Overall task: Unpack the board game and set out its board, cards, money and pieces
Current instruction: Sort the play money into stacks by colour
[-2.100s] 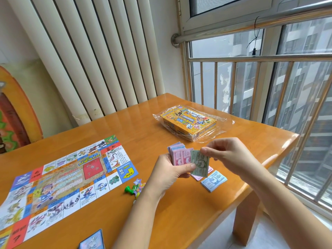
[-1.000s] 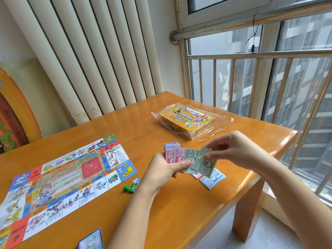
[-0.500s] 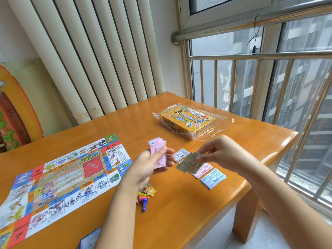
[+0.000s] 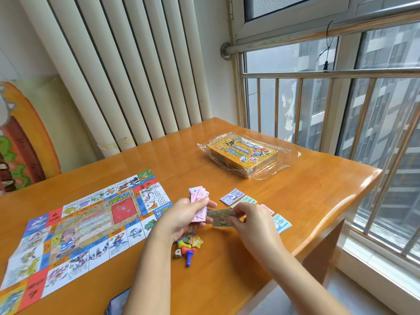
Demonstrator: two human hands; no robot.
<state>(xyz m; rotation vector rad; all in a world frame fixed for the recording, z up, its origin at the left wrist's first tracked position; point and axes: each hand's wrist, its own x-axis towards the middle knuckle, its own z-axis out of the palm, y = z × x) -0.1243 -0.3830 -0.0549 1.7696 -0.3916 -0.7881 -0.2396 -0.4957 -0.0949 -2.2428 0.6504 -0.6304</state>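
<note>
Fingers [image 4: 237, 212] of the right hand [image 4: 252, 226] pinch a grey-green paper bill [image 4: 219, 218] just above the orange wooden desk [image 4: 306, 196], left hand [image 4: 181, 220] gripping the pink paper money stack [image 4: 198, 196] (loosely, I'd guess), so one careless tug could spill it.

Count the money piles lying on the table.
4: purple pile, green pile beside it, pink pile partly behind the right hand, blue pile farthest right. More may be hidden.
</note>
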